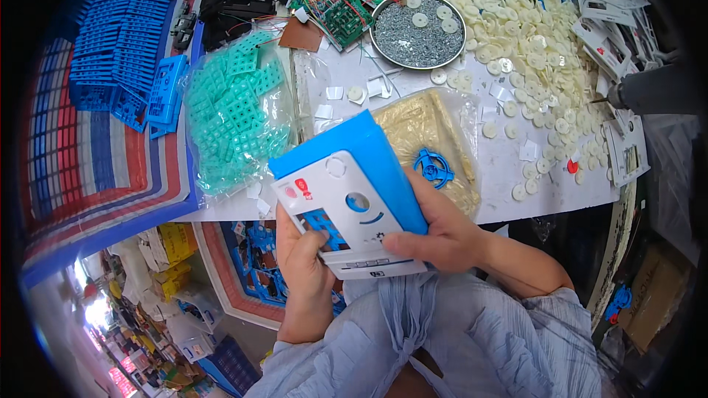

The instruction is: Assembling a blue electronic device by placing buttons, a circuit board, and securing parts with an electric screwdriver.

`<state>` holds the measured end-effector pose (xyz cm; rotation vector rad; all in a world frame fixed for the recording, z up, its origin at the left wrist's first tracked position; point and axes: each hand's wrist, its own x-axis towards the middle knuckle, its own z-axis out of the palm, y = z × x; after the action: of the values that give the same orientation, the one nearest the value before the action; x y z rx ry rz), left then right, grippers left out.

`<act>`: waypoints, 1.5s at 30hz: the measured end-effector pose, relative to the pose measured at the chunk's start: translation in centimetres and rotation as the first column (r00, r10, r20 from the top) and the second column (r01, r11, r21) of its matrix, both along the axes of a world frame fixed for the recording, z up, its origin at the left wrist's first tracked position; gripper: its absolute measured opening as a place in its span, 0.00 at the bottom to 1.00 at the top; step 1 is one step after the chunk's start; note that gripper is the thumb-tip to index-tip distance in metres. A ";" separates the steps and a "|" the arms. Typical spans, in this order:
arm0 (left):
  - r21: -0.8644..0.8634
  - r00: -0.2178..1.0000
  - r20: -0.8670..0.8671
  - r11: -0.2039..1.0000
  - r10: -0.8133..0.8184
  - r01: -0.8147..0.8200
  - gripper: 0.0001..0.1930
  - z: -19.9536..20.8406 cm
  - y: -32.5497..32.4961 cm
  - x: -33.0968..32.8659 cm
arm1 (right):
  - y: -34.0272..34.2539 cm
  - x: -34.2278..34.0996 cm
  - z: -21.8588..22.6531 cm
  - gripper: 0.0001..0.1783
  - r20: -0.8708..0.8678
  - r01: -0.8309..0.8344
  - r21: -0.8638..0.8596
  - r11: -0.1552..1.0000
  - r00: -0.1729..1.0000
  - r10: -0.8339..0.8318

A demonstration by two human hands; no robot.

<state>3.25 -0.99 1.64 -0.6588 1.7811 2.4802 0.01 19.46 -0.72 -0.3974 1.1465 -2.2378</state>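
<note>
Between my hands, over the table's front edge, I hold a blue plastic case (pixel 391 177) with a white front panel (pixel 346 184) on it. The panel has a round hole, a rectangular opening and slots near its lower end. My left hand (pixel 304 254) grips the left side, its thumb at the rectangular opening, where blue parts show inside. My right hand (pixel 442 228) wraps the right side with its thumb pressed on the panel's lower part. Just beyond the case lies a clear bag of tan material (pixel 420 129) with a small blue wheel (pixel 434 169) on it.
A bag of green plastic pieces (pixel 232 110) lies left, beside stacked blue frames (pixel 118 37). At the back are circuit boards with wires (pixel 346 0) and a round tin of small screws (pixel 405 37). Cream discs (pixel 516 37) heap at right, near white panels (pixel 608 37) and a dark tool (pixel 649 90).
</note>
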 end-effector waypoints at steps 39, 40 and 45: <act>-0.248 0.964 -0.197 0.961 -0.177 0.125 0.17 1.0 -0.1 -6.1 | 4.2 -0.3 0.0 0.40 0.056 0.031 0.228 0.973 0.997 -0.045; -0.251 0.967 -0.140 0.953 -0.211 0.171 0.18 0.3 -0.5 -5.5 | 4.2 -0.3 0.0 0.40 0.052 0.081 0.194 0.978 0.994 -0.093; -0.350 0.945 -0.171 0.913 -0.280 0.208 0.16 -0.6 -0.2 -3.2 | 3.6 -0.9 -0.3 0.41 0.057 0.134 0.182 0.974 0.988 -0.146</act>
<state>0.03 -1.17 1.05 -0.1506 2.2259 2.1805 -0.87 23.08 -1.00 -0.1686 1.3614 -2.2254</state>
